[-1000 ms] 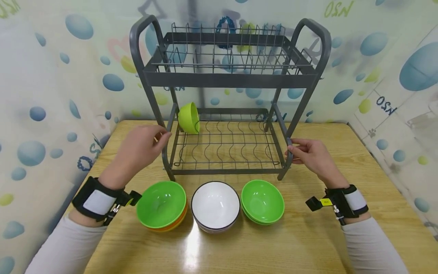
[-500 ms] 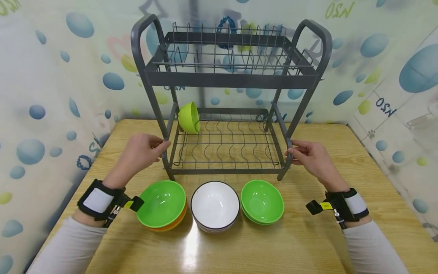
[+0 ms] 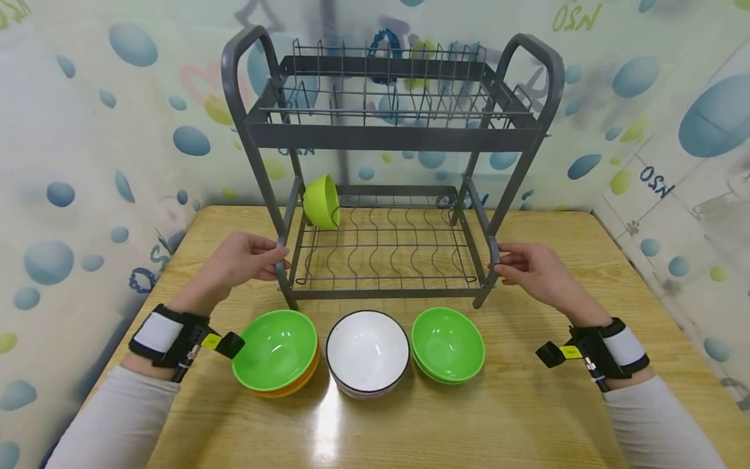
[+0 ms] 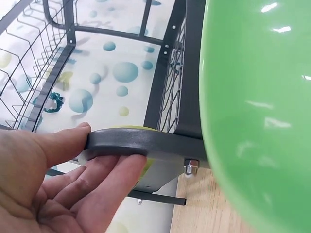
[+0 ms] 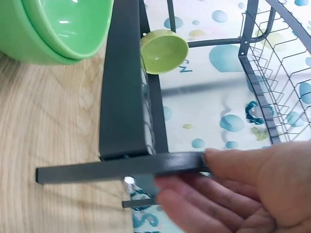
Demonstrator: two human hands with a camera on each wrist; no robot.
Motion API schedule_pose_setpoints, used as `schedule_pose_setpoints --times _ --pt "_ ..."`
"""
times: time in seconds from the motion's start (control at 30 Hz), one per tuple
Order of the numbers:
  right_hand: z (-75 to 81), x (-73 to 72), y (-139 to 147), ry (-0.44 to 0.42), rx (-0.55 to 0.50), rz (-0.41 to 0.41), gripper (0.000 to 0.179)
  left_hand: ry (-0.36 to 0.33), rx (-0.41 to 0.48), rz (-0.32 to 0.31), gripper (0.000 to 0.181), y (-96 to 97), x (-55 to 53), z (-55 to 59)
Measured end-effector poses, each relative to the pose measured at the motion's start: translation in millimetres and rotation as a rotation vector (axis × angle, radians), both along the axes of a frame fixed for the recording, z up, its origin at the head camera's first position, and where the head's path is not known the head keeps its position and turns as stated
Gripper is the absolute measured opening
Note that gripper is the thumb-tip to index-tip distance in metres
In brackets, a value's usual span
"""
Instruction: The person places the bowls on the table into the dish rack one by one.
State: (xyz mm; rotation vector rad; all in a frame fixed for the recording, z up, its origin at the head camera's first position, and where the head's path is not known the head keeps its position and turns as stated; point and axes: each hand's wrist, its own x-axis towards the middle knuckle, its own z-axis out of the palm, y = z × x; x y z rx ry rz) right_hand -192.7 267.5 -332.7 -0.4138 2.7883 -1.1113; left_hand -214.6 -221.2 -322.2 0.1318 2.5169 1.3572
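Patterned wall covering (image 3: 193,169), printed with blue and yellow-green ovals, backs a wood-grained table (image 3: 445,430). On the table stands a dark two-tier dish rack (image 3: 392,138), upright, its lower tier crossed by wavy wires. Left grip (image 3: 246,257): closed on the curved left side rail (image 4: 141,141) of the lower tier, thumb above and fingers beneath in the left wrist view. Right grip (image 3: 530,267): a matching pinch on the right side rail (image 5: 175,162). One lime bowl (image 3: 319,202) sits on its side at the rear left of the lower tier, mouth towards the rack's middle. In front, from left to right: green-topped stack (image 3: 275,352) with orange beneath; white, dark-rimmed stack (image 3: 369,352); green bowl pair (image 3: 448,345).

Handling, as judged: holds at like heights suit steadying the rack, and pressure should match on both sides lest the frame skew. Any shift calls for slow, level motion, since the lime bowl may roll if the tier tips, and the front legs (image 3: 482,299) stand near enough to the stacks to nudge them.
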Motion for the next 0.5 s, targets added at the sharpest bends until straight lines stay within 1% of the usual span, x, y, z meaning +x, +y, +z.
schedule_pose_setpoints --times 0.07,0.13,0.2,0.3,0.4,0.5 --pt "1.1 3.0 2.1 0.003 0.048 0.021 0.044 -0.013 0.006 -0.003 0.049 -1.3 -0.6 -0.7" --pt "1.5 7.3 4.5 -0.013 0.087 0.035 0.039 -0.024 0.003 0.0 0.049 -2.4 -1.1 -1.5" --pt "1.3 12.5 6.1 -0.047 0.126 0.052 0.036 -0.03 -0.002 0.006 0.049 -3.2 -1.9 -2.4" --pt "-1.0 21.3 5.7 -0.106 0.172 0.1 0.035 -0.028 -0.006 0.004 0.048 -3.5 -3.3 -3.6" --pt "-5.1 28.9 0.4 -0.158 0.187 0.159 0.038 -0.016 -0.004 -0.006 0.047 -3.0 -3.3 -3.2" --pt "-9.2 34.5 -9.3 -0.187 0.173 0.192 0.041 -0.008 0.0 -0.01 0.048 -2.4 -2.6 -1.6"
